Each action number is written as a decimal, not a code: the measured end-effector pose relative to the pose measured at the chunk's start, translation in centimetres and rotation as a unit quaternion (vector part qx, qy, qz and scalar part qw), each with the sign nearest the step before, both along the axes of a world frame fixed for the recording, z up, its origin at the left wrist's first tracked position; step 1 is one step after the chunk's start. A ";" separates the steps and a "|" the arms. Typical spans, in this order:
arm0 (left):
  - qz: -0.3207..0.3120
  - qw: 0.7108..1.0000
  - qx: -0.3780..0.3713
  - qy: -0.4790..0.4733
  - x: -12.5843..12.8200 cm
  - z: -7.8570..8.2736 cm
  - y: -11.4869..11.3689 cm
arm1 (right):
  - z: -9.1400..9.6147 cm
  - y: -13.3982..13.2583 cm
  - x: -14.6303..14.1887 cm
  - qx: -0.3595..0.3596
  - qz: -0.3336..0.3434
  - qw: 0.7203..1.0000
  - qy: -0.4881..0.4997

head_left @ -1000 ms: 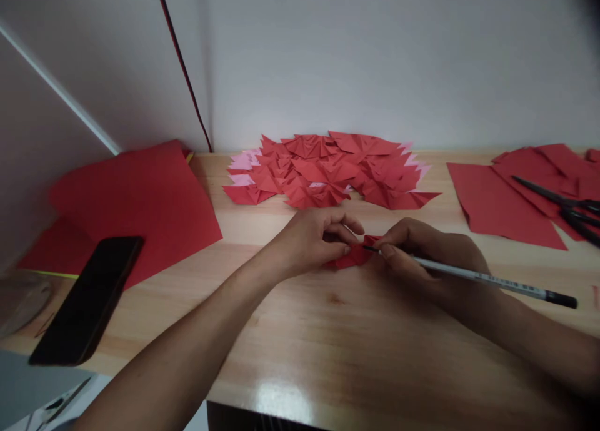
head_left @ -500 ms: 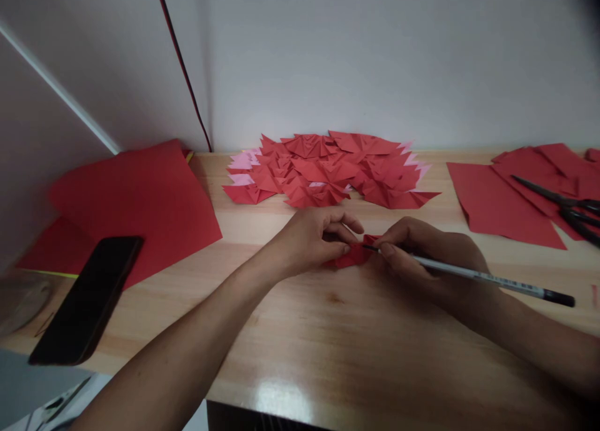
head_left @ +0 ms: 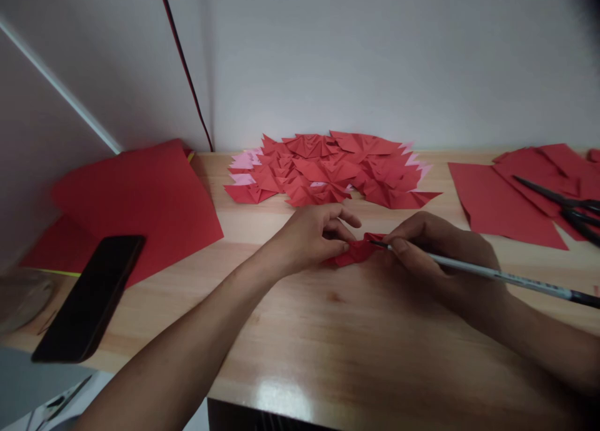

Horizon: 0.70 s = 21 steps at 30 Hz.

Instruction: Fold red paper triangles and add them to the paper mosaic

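A small folded red paper figure (head_left: 359, 253) lies on the wooden tabletop between my hands. My left hand (head_left: 312, 238) grips its left end, thumb on the near side and the other fingers curled over; part of the paper is hidden under them. In my right hand (head_left: 438, 250) is a pen (head_left: 492, 272) with a grey-white barrel and black end, held in a writing grip. The pen's dark tip is at the raised fold on the paper's right side; whether it touches cannot be made out.
Behind my hands, folded red and pink paper figures (head_left: 328, 168) overlap in a pile by the wall. Red sheets (head_left: 140, 206) and a black phone (head_left: 89, 300) lie at left. More red paper (head_left: 506, 200) with black-handled scissors (head_left: 569, 209) is at right.
My right hand has shifted slightly right with the pen, and the pen tip has moved a little right along the paper. My left hand stays on the paper.
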<state>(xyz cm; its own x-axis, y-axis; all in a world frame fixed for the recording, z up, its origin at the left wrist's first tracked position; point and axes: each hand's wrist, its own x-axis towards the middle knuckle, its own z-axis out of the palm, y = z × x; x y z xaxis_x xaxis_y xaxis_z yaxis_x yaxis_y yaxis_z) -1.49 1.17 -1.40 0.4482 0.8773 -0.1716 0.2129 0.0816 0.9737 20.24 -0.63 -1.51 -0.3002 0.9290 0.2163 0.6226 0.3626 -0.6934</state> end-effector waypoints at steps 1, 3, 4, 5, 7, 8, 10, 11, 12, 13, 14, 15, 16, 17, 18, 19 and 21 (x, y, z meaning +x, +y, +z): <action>-0.002 1.000 0.001 0.001 0.0 0.0 0.0 | -0.1 0.1 0.1 0.005 0.006 1.000 0.001; -0.003 1.000 0.003 0.000 0.0 0.1 0.0 | -0.1 0.1 0.1 0.010 0.012 1.000 0.004; -0.003 1.000 0.002 0.000 0.0 0.1 0.0 | -0.1 0.1 0.1 0.009 0.009 1.000 0.004; -0.003 1.000 0.002 0.001 0.0 0.1 0.0 | -0.1 0.0 0.0 0.006 0.004 1.000 0.003; -0.006 1.000 0.001 0.002 0.0 0.1 0.0 | 0.1 -0.1 -0.3 -0.006 -0.006 1.000 -0.001; -0.007 1.000 0.002 0.003 -0.1 0.1 0.0 | 0.2 -0.2 -0.4 -0.012 -0.007 1.000 -0.004; -0.011 1.000 0.011 0.002 -0.1 0.0 0.0 | 0.3 -0.2 -0.5 -0.021 -0.002 1.000 -0.013; -0.011 1.000 0.015 0.000 -0.2 0.0 0.0 | 0.4 -0.2 -0.5 -0.024 0.002 1.000 -0.018; -0.012 1.000 0.018 -0.003 -0.2 0.0 0.1 | 0.4 -0.1 -0.5 -0.026 0.007 0.999 -0.021; -0.011 1.000 0.018 -0.006 -0.2 -0.1 0.1 | 0.4 0.0 -0.5 -0.027 0.013 0.999 -0.022; -0.010 1.000 0.015 -0.009 -0.2 -0.1 0.1 | 0.4 0.1 -0.5 -0.026 0.018 0.999 -0.020; -0.009 1.000 0.011 -0.012 -0.2 -0.1 0.1 | 0.4 0.1 -0.4 -0.026 0.022 0.999 -0.018; -0.008 1.000 0.008 -0.015 -0.1 -0.1 0.1 | 0.4 0.2 -0.4 -0.025 0.026 0.999 -0.015; -0.008 1.000 0.006 -0.017 -0.1 -0.1 0.1 | 0.4 0.2 -0.4 -0.024 0.028 0.999 -0.013; -0.008 1.000 0.006 -0.018 -0.1 -0.1 0.1 | 0.4 0.2 -0.4 -0.024 0.029 0.999 -0.012; -0.008 1.000 0.007 -0.018 -0.1 -0.1 0.1 | 0.3 0.2 -0.4 -0.026 0.030 0.999 -0.012; -0.011 1.000 0.010 -0.019 -0.1 -0.2 0.1 | 0.3 0.2 -0.4 -0.029 0.030 0.999 -0.014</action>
